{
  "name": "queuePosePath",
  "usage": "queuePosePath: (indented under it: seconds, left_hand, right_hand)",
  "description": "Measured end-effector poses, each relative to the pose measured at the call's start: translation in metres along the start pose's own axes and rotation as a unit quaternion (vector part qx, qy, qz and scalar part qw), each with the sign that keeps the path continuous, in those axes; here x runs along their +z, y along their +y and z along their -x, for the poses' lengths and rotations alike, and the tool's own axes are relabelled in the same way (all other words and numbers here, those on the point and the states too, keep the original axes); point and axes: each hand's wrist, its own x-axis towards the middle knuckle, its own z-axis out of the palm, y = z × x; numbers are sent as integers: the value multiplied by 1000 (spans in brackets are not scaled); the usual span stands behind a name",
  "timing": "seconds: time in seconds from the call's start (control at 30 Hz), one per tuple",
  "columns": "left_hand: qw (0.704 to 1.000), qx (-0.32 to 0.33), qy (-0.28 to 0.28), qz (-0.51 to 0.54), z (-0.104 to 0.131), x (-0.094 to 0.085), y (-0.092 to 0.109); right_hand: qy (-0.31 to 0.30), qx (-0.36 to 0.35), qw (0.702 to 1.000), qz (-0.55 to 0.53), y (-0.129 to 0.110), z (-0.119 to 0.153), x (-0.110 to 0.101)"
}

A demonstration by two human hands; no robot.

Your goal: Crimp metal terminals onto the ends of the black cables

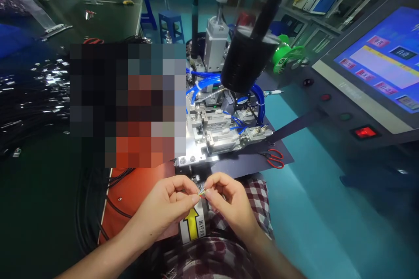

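Observation:
Thin coloured wires (pixel 201 192) show between my two hands at the lower middle, above a yellow arrow label (pixel 192 226). My left hand (pixel 176 198) pinches them from the left with thumb and forefinger. From the right, my right hand (pixel 225 196) pinches the same wires, its fingertips almost touching the left ones. Just beyond the hands stands a metal machine (pixel 219 133) with blue air tubes (pixel 209 83). The wires' far ends are too small to make out.
Red-handled scissors (pixel 275 158) lie on the dark plate right of the machine. A control screen (pixel 382 65) stands at right. Black cables (pixel 119 207) cross the orange surface (pixel 144 192) at left. A black nozzle (pixel 247 59) hangs above the machine.

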Motion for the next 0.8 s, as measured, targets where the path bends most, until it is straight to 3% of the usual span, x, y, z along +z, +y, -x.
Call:
queuePosePath:
  seconds: [0.3,0.43,0.8]
  left_hand:
    - [1000,11,8,14,0,0,-1]
    - [1000,18,8,7,1,0,-2]
    - [999,20,14,36,0,-1,-5]
  right_hand:
    - [66,-83,986,127,2,4,3]
    - [87,-156,964,195,5,6,4]
    - [78,-231,928,283,5,11,6]
